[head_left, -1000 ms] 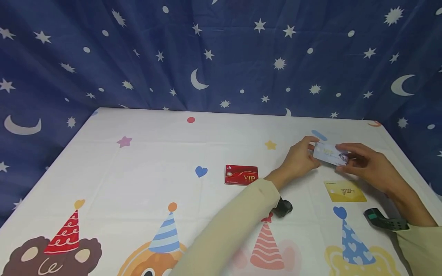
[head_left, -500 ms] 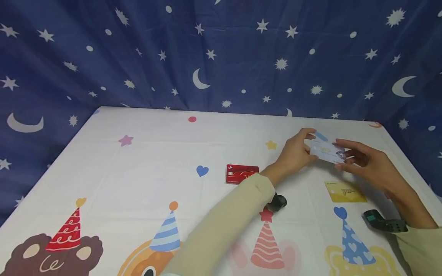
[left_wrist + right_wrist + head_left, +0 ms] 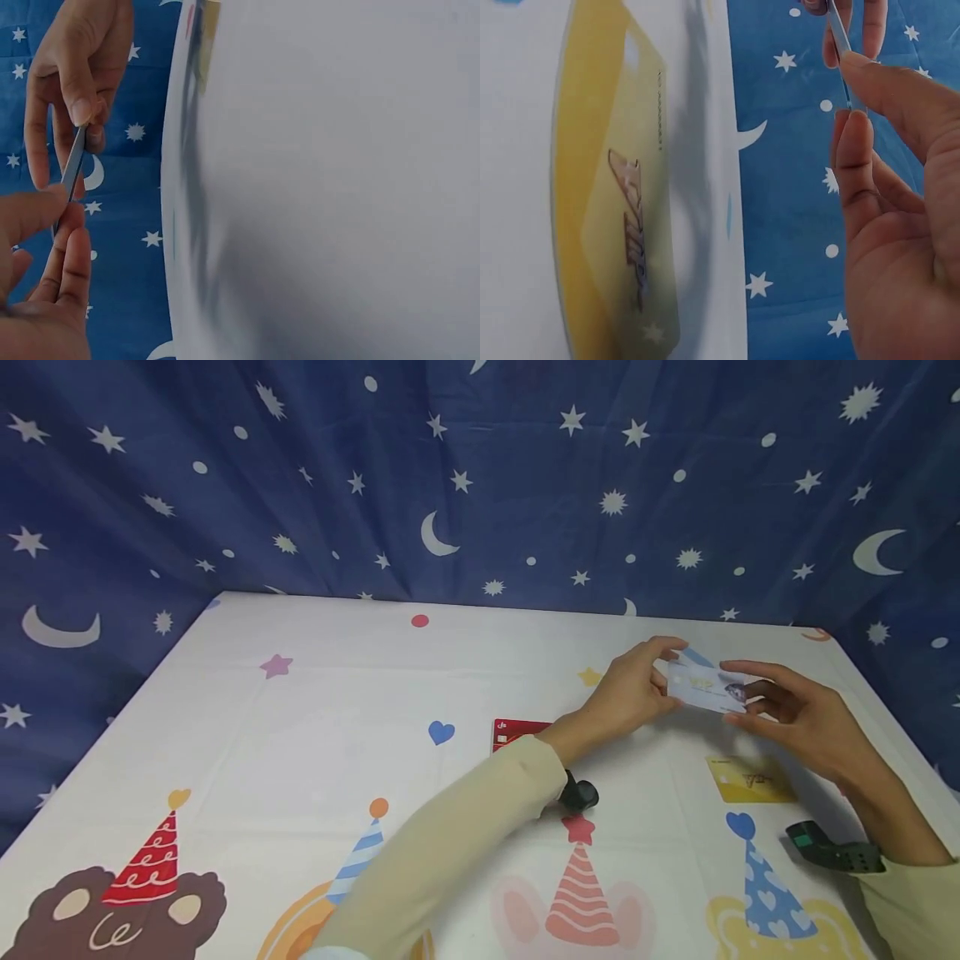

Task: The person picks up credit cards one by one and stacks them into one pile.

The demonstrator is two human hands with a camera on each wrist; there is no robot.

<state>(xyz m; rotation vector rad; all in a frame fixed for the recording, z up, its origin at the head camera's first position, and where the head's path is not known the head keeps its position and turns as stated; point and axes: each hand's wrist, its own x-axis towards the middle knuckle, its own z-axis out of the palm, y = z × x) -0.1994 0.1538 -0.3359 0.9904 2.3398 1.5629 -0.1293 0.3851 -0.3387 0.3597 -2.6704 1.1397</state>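
Note:
A pale silver VIP card is held above the far right part of the table, with gold lettering facing up. My left hand pinches its left end between thumb and fingers. At the opposite end my right hand grips it the same way. The left wrist view shows the card edge-on between both hands. A gold VIP card lies on the table below my right hand, and it looms large in the right wrist view. Partly covered by my left forearm is a red card.
A white tablecloth printed with party-hat animals and small shapes covers the table. Behind it hangs a dark blue curtain with stars and moons. A black wrist camera sits at the left wrist, another wrist camera at the right.
Both hands have shifted slightly left and away with the silver card between them. The left forearm now hides more of the red card. The gold card stays put.

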